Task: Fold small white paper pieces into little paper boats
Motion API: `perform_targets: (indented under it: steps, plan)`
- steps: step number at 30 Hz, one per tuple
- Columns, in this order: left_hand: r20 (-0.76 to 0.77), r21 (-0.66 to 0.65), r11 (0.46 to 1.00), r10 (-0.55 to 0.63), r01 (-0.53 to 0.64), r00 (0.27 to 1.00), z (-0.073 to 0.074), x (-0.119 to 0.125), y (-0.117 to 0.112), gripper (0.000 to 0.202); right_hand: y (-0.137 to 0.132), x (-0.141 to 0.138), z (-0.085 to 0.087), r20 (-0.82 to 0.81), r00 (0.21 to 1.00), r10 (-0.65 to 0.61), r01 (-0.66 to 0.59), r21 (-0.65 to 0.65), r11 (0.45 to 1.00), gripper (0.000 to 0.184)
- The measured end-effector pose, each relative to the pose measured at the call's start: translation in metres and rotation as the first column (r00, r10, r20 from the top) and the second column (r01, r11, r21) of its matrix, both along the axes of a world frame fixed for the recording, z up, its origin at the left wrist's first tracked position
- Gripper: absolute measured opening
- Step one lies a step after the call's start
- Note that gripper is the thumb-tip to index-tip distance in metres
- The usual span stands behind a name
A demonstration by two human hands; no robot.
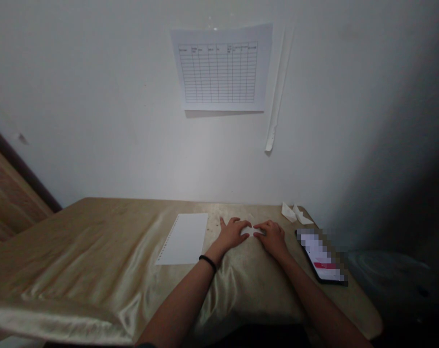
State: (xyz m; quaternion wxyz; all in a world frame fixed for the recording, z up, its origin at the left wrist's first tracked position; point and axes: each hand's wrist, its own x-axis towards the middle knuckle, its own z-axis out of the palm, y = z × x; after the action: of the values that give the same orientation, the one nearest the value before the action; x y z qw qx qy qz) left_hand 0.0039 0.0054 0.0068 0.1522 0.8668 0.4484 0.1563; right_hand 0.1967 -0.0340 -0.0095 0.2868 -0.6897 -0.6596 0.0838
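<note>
A small folded piece of white paper [251, 232] is held between my two hands, just above or on the cloth-covered table. My left hand [234, 233], with a black band at the wrist, pinches its left side between thumb and finger. On the other side my right hand [273, 236] grips the right end in the same way. Fingers hide much of the paper, so its exact folded shape cannot be made out. Left of my hands lies a flat white sheet [185, 239] with punched holes along its left edge.
Two folded paper boats [295, 213] stand at the table's back right corner. A phone [318, 256] with a lit, blurred screen lies near the right edge. Satiny gold cloth [96, 261] covers the table in wrinkles. A printed table sheet [221, 72] hangs on the wall.
</note>
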Motion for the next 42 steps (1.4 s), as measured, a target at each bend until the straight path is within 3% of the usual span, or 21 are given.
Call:
perform_targets:
  steps: [3,9,15,20,29,35,42]
  plan:
    - [0.026,0.005,1.000,-0.003,0.002,1.000,0.003,0.001,-0.003,0.041,-0.001,0.002,0.001,0.006,0.999,-0.032,0.032,-0.004,0.999,0.024]
    - [0.009,-0.011,1.000,-0.006,0.006,1.000,0.007,0.001,-0.007,0.020,0.003,0.008,-0.003,0.033,0.999,-0.021,0.021,-0.001,1.000,0.021]
    - [0.029,-0.066,0.997,-0.040,0.042,0.999,0.007,-0.001,-0.008,0.021,0.010,0.014,-0.011,0.062,0.998,-0.004,0.005,-0.016,1.000,0.028]
    - [0.010,-0.015,0.999,-0.045,0.045,0.999,0.012,0.000,-0.012,0.035,0.009,0.014,-0.012,0.039,0.999,-0.016,0.015,0.014,1.000,0.027]
    - [-0.037,0.094,0.995,-0.038,0.041,0.999,0.010,0.005,-0.014,0.028,0.001,0.020,-0.003,0.020,0.996,-0.089,0.086,0.089,0.992,0.027]
    - [-0.029,0.103,0.994,-0.032,0.035,0.999,0.004,0.004,-0.012,0.029,-0.002,0.037,-0.001,-0.047,0.998,0.039,-0.033,0.111,0.993,0.019]
    - [-0.043,0.036,0.999,0.013,-0.012,0.999,0.001,0.002,-0.009,0.030,-0.005,0.034,-0.001,-0.024,0.989,0.148,-0.147,0.050,0.988,0.017]
